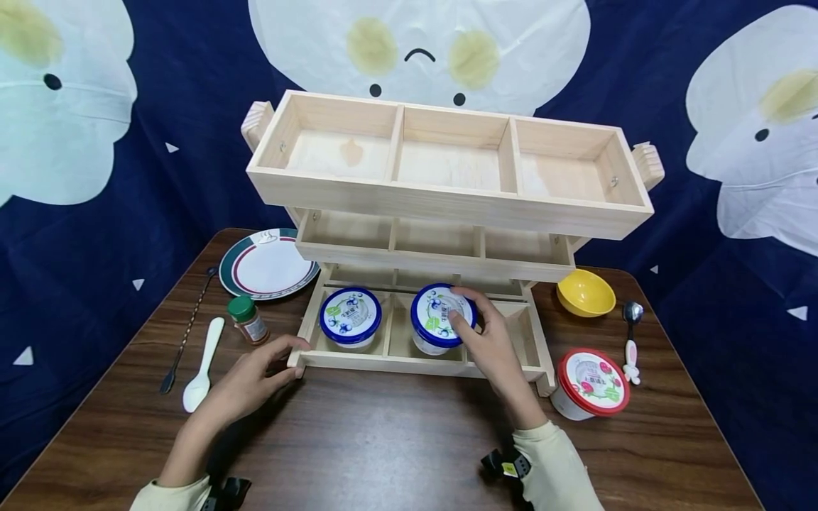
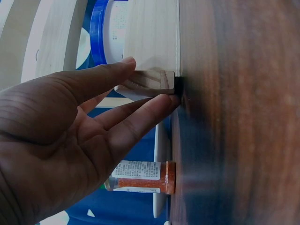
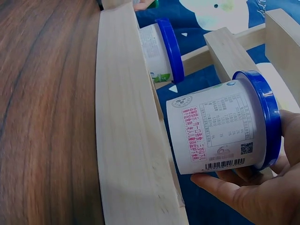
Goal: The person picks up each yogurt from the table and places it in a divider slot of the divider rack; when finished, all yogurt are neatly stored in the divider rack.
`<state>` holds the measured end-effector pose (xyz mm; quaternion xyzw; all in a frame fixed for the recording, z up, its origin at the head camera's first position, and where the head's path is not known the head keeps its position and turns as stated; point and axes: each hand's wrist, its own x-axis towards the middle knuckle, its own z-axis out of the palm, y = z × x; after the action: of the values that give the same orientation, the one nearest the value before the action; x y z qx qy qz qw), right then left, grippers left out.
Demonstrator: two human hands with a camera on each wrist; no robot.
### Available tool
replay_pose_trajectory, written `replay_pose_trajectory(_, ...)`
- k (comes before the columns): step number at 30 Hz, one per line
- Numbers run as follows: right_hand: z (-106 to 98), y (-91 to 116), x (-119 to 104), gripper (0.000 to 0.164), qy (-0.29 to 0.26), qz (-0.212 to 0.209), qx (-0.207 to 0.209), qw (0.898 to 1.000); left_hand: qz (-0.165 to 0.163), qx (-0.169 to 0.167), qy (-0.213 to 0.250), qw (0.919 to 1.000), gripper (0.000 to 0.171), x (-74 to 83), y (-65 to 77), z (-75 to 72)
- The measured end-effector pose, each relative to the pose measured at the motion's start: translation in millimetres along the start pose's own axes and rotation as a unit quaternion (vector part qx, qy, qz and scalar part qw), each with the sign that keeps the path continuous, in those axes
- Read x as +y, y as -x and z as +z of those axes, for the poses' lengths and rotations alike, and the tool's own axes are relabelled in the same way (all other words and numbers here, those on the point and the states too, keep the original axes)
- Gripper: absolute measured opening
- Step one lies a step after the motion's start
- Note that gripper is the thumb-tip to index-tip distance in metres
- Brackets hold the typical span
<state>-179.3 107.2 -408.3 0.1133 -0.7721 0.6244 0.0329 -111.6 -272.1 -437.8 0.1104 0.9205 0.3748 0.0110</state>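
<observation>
My right hand (image 1: 488, 337) holds a white tub with a blue lid (image 1: 441, 319) by its lid and side. In the right wrist view this tub (image 3: 220, 126) shows its printed label, its base above the tray's front wall. It is over the middle compartment of the wooden organizer's bottom tray (image 1: 409, 363). A second blue-lidded tub (image 1: 350, 317) stands in the left compartment. At the tray's front left corner (image 2: 150, 80), my left hand (image 1: 255, 380) has its thumb on one face and its fingers on another, gripping the corner.
Two upper wooden tiers (image 1: 447, 206) overhang the bottom tray. At left are a plate (image 1: 271, 266), a green-capped spice jar (image 1: 248, 319), a white spoon (image 1: 203, 365) and a long twisted stirrer (image 1: 192, 323). At right are a yellow bowl (image 1: 585, 293), a spoon (image 1: 631, 341) and a red-lidded tub (image 1: 591, 383).
</observation>
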Motion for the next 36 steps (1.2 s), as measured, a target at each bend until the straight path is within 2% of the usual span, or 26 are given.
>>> replay_pose_trajectory(10, 10, -4, 2, 0.043, 0.011, 0.001, 0.002, 1.0, 0.001, -0.002, 0.0, 1.0, 0.032, -0.5, -0.9, -0.3)
replay_pose_trajectory(18, 16, -6, 1, 0.042, -0.013, 0.005, -0.015, 1.0, -0.001, -0.004, 0.005, 1.0, 0.032, 0.9, 0.0, -1.4)
replay_pose_trajectory(25, 19, -9, 5, 0.042, 0.005, 0.008, -0.015, 1.0, -0.008, -0.006, 0.009, 0.9999, 0.032, 0.8, -0.1, -1.0)
replay_pose_trajectory(36, 23, -10, 12, 0.041, 0.005, 0.009, -0.01, 1.0, -0.014, -0.009, 0.004, 0.9999, 0.032, 1.6, -0.5, -1.0)
